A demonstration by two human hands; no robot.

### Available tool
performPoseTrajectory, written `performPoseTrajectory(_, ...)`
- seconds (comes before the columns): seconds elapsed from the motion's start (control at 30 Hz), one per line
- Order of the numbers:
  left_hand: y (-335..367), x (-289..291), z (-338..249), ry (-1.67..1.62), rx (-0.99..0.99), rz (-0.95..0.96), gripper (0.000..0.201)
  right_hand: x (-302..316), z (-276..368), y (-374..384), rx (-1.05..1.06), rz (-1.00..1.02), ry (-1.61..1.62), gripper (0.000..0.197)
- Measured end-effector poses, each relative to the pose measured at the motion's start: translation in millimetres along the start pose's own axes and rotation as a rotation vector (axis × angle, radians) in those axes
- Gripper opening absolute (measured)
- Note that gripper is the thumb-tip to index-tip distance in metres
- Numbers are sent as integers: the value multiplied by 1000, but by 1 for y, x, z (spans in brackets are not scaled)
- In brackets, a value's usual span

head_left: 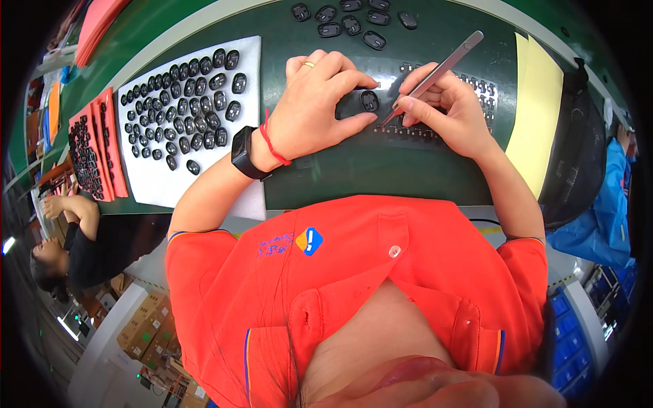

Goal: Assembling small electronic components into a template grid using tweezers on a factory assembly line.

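My left hand (pixel 320 102) has its thumb and index finger at opposite ends of a small black oval plastic casing (pixel 369 101), keeping it on the green tabletop. Metal tweezers (pixel 443 66) are pinched in my right hand (pixel 445 109), slanting down to the left. Their tips are just below and right of the casing, at the edge of a clear sheet bearing rows of small dark metal parts (pixel 415 134). My right hand covers part of that sheet. Whether the tweezers grip a part is too small to tell.
Many similar casings lie on a white foam sheet (pixel 163 183) to the left, and several loose ones (pixel 351 25) at the far side. Yellow paper sheets (pixel 534 122) and a black mesh bag (pixel 578 149) are at right. Another person (pixel 88 231) sits at far left by red trays (pixel 114 146).
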State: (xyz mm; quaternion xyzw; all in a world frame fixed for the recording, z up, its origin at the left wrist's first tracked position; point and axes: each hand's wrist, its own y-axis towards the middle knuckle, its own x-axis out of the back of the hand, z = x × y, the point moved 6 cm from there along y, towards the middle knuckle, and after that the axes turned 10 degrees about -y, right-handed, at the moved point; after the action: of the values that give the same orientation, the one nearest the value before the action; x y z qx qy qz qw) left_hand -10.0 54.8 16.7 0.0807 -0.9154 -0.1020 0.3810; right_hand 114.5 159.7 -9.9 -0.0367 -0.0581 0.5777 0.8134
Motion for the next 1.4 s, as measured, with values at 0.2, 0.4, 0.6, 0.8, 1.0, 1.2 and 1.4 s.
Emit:
performPoseTrajectory(0.2,0,-3,4,-51,17,47,31,-3,1,0,2,32,-70,10)
performPoseTrajectory(0.4,2,-5,5,-70,70,104,32,5,-1,2,-19,-40,121,12)
performPoseTrajectory(0.6,2,-5,6,-83,94,124,35,6,-5,4,37,-203,77,15)
performPoseTrajectory(0.8,2,-6,5,-79,79,124,35,7,-5,5,4,-204,21,16)
performPoseTrajectory(1.0,2,-7,7,-75,79,137,34,9,-4,5,-5,-213,4,17)
performPoseTrajectory(1.2,2,-7,8,-80,75,134,34,8,-4,5,-1,-210,-11,18)
performPoseTrajectory(1.4,2,-7,8,-80,76,131,33,7,-4,5,-3,-214,-30,17)
